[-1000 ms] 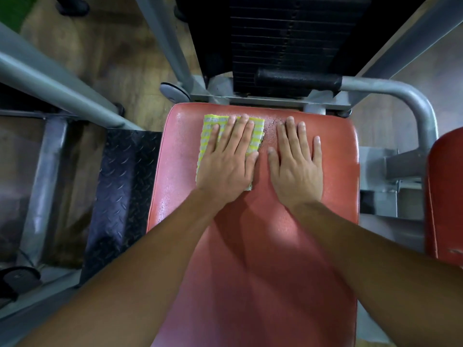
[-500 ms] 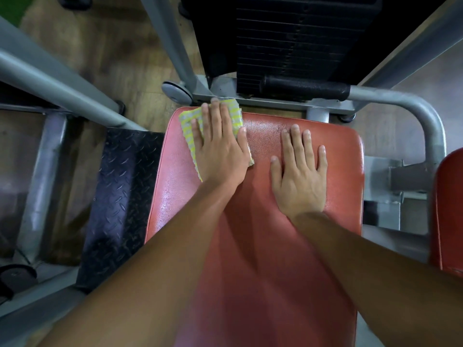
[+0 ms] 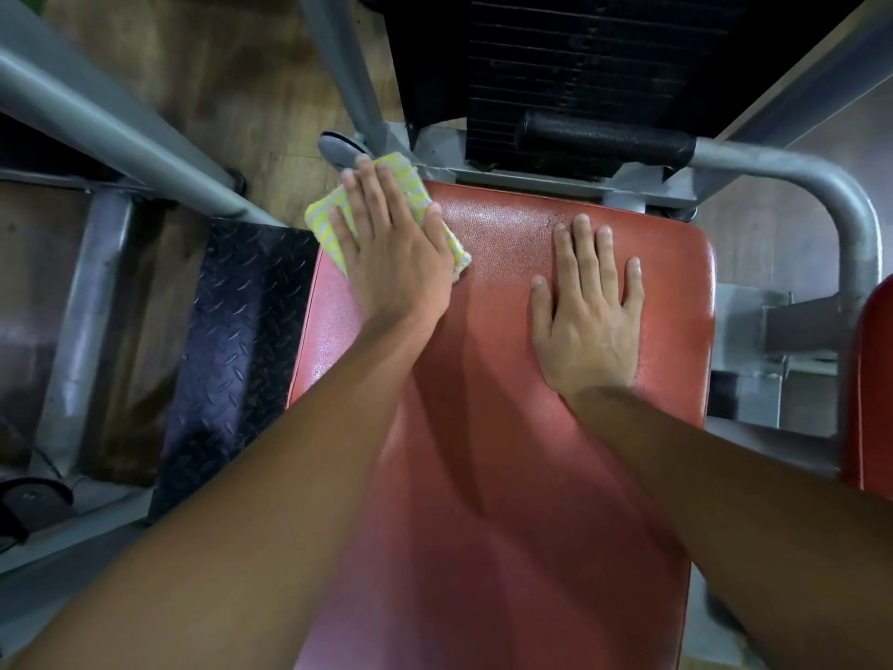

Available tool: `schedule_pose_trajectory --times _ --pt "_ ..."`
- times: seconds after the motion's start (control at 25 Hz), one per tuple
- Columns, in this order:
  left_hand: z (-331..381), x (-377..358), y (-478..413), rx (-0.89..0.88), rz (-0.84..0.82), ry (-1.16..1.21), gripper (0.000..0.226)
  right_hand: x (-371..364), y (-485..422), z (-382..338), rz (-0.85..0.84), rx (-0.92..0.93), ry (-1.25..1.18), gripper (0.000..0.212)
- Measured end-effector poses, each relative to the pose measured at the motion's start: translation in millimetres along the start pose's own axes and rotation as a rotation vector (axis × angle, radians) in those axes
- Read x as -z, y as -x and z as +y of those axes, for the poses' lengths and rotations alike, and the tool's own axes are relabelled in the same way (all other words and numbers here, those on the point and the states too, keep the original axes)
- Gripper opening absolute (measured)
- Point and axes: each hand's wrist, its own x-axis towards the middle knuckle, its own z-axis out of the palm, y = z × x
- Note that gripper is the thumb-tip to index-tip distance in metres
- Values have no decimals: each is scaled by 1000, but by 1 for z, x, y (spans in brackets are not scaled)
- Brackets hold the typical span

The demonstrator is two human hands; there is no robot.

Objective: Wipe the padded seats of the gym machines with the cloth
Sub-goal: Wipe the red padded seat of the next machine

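Observation:
A red padded seat [image 3: 507, 360] fills the middle of the view, its far part glistening wet. My left hand [image 3: 391, 249] lies flat on a folded yellow-and-white checked cloth [image 3: 324, 220], pressing it on the seat's far left corner; part of the cloth hangs past the edge. My right hand [image 3: 587, 307] rests palm down, fingers spread, on the right side of the seat and holds nothing. Both forearms reach in from the bottom.
Grey steel frame tubes [image 3: 111, 137] run at the left and a curved grey bar [image 3: 821, 195] at the right. A black weight stack [image 3: 580, 55] and black foam handle [image 3: 604, 137] stand behind the seat. A black tread plate [image 3: 232, 355] lies left; another red pad [image 3: 874, 389] right.
My left hand slid the cloth from the seat's far middle to its far left corner, over the edge. My right hand stayed flat on the seat.

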Motion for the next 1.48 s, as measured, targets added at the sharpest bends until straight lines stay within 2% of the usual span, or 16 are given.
schedule_pose_trajectory --times 0.12,0.28,0.6,0.76,0.92,1.08,1.28,1.48 --pt "-5 2 0 168 0 9 66 -1 0 0 10 -2 6 55" --pt "-7 1 27 244 36 10 66 -1 0 0 5 0 -3 55" --pt "-28 4 103 285 49 21 67 -2 -1 2 -14 24 -24 57" --pt "-42 5 137 266 42 25 68 12 6 -2 -59 56 -125 58" --pt "-51 9 164 296 24 42 69 24 60 -37 -124 207 -194 55" --pt "-65 12 195 302 6 46 68 24 129 -67 -161 266 -267 51" --pt "-81 17 233 339 -16 48 69 17 172 -53 -238 241 -196 54" --pt "-98 21 269 354 -30 61 69 12 177 -48 -257 240 -114 54"
